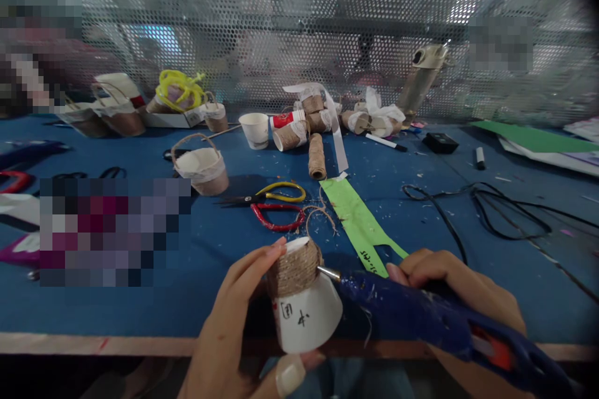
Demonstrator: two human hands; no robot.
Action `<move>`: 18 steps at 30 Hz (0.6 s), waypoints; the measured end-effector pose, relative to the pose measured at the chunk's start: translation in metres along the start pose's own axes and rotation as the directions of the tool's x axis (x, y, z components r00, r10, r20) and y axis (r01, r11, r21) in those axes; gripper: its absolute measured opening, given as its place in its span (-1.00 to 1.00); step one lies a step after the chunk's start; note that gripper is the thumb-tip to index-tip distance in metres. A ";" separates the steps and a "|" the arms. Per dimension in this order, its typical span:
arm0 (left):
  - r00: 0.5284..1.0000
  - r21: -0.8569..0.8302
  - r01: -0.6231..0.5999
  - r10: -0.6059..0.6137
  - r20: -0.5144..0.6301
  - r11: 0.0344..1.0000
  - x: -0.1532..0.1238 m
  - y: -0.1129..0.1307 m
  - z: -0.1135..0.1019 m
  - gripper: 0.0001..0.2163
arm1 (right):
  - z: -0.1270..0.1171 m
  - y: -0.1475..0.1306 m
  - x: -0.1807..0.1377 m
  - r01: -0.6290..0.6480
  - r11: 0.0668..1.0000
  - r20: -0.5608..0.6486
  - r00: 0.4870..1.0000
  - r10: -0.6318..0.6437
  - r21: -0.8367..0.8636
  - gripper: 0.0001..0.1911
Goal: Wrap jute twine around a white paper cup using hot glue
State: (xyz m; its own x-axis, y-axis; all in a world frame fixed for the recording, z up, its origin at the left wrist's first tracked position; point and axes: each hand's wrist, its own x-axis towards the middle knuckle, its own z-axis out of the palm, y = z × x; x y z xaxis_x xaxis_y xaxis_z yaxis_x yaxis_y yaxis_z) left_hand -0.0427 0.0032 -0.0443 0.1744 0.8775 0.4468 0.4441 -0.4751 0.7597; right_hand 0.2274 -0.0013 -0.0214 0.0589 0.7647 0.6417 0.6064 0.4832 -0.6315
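Observation:
My left hand is closed around a white paper cup, tilted with its twine-wrapped end up. Brown twine covers that upper part, and dark handwriting marks the bare lower part. In my right hand is a blue glue gun, its metal nozzle touching or almost touching the twine. A loose twine end curls on the table above the cup. Scissors with one yellow and one red handle lie just beyond. A green paper strip stretches toward my right hand.
Twine-wrapped cup baskets stand at the left and back. A twine spool lies mid-table near a plain paper cup. A black cord loops on the right. Behind is a perforated metal screen.

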 end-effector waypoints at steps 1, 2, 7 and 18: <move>1.000 0.003 0.001 -0.001 0.003 1.000 0.000 0.000 0.000 -0.34 | 0.000 0.000 0.000 0.001 1.000 0.002 1.000 -0.001 -0.001 -0.70; 1.000 0.004 0.003 -0.003 0.007 1.000 0.000 0.000 0.000 -0.34 | 0.000 0.000 0.000 0.000 1.000 0.003 1.000 0.000 -0.002 -0.70; 1.000 0.019 0.003 -0.003 0.011 1.000 -0.001 0.001 -0.001 -0.35 | 0.001 0.000 -0.001 -0.004 1.000 -0.011 1.000 0.003 -0.019 -0.69; 1.000 0.068 -0.024 0.025 -0.003 0.997 0.000 0.001 0.000 -0.35 | 0.001 -0.002 -0.002 -0.007 1.000 -0.012 1.000 0.006 -0.018 -0.69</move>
State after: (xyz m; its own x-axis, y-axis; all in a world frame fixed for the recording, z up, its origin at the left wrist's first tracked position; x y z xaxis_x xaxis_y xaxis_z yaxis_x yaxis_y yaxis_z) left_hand -0.0422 0.0026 -0.0440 0.1824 0.8653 0.4669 0.4987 -0.4907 0.7145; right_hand 0.2252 -0.0036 -0.0222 0.0726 0.7623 0.6431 0.6199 0.4707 -0.6279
